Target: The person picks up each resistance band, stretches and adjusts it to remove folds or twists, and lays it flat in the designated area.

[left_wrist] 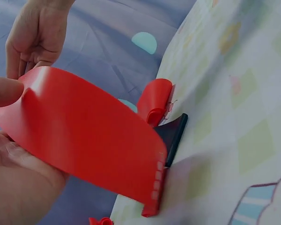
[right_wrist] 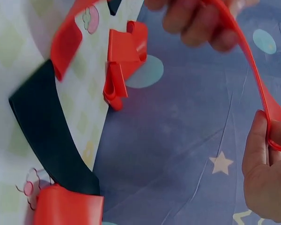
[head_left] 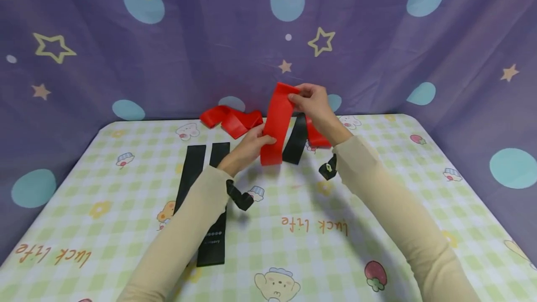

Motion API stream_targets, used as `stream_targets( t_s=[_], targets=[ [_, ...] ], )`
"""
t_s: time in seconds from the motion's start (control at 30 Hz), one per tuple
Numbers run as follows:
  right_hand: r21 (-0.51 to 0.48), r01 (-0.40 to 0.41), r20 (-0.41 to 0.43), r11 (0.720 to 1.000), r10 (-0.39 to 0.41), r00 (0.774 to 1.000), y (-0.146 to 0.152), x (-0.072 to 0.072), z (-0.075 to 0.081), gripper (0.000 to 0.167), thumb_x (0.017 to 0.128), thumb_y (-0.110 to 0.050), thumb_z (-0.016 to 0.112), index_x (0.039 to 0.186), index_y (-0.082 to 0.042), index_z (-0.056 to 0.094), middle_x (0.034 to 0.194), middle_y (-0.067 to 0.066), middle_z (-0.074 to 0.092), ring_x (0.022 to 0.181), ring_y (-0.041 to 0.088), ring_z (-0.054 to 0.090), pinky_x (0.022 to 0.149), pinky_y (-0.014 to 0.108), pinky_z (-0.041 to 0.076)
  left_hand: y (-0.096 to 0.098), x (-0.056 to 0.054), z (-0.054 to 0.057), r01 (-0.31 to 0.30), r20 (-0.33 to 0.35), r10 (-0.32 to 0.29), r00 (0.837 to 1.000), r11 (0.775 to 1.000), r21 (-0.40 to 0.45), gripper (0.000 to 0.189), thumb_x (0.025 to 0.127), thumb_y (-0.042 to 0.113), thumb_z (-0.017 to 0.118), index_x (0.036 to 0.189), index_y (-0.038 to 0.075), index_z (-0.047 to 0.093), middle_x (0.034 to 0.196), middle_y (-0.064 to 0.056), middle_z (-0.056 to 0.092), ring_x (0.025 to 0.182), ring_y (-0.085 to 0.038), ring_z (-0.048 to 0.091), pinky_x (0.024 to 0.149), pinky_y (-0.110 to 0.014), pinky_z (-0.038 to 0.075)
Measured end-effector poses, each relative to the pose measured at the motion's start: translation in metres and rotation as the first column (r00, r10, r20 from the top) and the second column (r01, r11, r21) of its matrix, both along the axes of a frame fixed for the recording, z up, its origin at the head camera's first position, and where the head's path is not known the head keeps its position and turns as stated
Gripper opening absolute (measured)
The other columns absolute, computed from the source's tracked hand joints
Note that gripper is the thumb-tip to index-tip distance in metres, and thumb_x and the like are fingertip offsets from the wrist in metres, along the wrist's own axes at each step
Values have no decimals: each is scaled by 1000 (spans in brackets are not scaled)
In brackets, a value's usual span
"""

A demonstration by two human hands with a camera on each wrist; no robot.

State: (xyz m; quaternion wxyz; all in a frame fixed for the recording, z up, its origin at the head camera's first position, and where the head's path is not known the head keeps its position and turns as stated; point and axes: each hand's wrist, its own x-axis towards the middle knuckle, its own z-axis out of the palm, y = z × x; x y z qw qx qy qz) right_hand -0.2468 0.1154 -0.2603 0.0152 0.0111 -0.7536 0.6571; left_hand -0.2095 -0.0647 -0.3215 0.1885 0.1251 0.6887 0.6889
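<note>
Pinches the top end of a flat red elastic band (head_left: 277,127) with the right hand (head_left: 312,101) — thumb and fingers closed together at its upper right corner. Grips the same band lower down, by its left edge, with the left hand (head_left: 248,149), thumb across the near face and fingers behind. Holds it up at a slant over the rear middle of the checked tablecloth (head_left: 398,176), top leaning right; cannot tell whether the lower end touches the cloth. Just behind, to the right, a black strip (head_left: 296,139) beside a folded red band (head_left: 317,140). Near the left hand, by the rear edge, a crumpled red band (head_left: 235,124). Farther left — partly hidden by the left sleeve (head_left: 197,218) — two flat black bands (head_left: 211,248), side by side.
</note>
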Motion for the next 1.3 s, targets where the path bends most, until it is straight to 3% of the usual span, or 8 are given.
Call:
stream_targets(
  t_s=[0.23, 0.4, 0.6, 0.73, 0.93, 1.13, 1.3],
  targets=[
    [14, 30, 31, 999, -30, 999, 7, -7, 5, 28, 92, -12, 61, 118, -2, 61, 103, 8, 63, 82, 15, 62, 87, 34, 55, -2, 5, -7, 13, 25, -16, 1000, 995, 103, 54, 89, 3, 44, 143, 0, 35, 120, -7, 48, 104, -19, 48, 97, -36, 45],
    [-18, 63, 26, 998, -63, 998, 10, -13, 6, 26, 92, -11, 61, 115, 0, 62, 93, 3, 62, 74, 12, 62, 91, 40, 53, -1, 12, -7, 6, 80, -18, 997, 990, 139, 59, 87, 5, 45, 144, 4, 34, 120, -2, 49, 106, -18, 48, 101, -38, 43],
    [-35, 99, 26, 994, -98, 995, 17, -19, 6, 27, 91, -10, 61, 116, 2, 60, 92, 4, 61, 70, 10, 62, 80, 31, 57, -1, 20, -7, 30, 81, -45, 996, 982, 184, 57, 86, 4, 42, 142, 0, 34, 114, 1, 50, 104, -16, 48, 98, -32, 44],
    [-4, 108, 43, 994, -108, 993, 22, -21, 5, 29, 92, -12, 61, 118, 0, 60, 101, 8, 61, 73, 11, 63, 87, 35, 54, -4, 25, -7, 26, 89, -38, 995, 990, 137, 56, 87, 4, 43, 142, 1, 34, 121, -5, 50, 107, -18, 47, 103, -38, 42],
    [-4, 92, 54, 996, -92, 994, 27, -26, -1, 29, 92, -12, 61, 118, 1, 59, 97, 6, 61, 70, 9, 64, 73, 23, 57, -8, 31, -14, 17, 84, -18, 996, 1000, 17, 56, 88, 5, 46, 143, 4, 34, 137, -14, 43, 117, -24, 45, 108, -44, 39],
    [-29, 123, 57, 992, -121, 991, 30, -31, -6, 28, 92, -13, 60, 115, 2, 60, 91, 3, 59, 69, 8, 63, 71, 21, 57, -9, 41, -25, -19, -15, 18, 1000, 995, -95, 41, 92, 3, 49, 133, -2, 41, 125, -19, 49, 105, -23, 52, 93, -35, 52],
    [-82, 146, 60, 986, -142, 988, 32, -35, -11, 18, 93, -11, 59, 105, 1, 60, 77, -2, 59, 63, 7, 58, 61, 16, 53, -8, 59, -33, -31, -70, 21, 997, 988, -148, 34, 92, 3, 55, 125, -3, 48, 116, -20, 56, 94, -17, 59, 86, -34, 55]
  ],
)
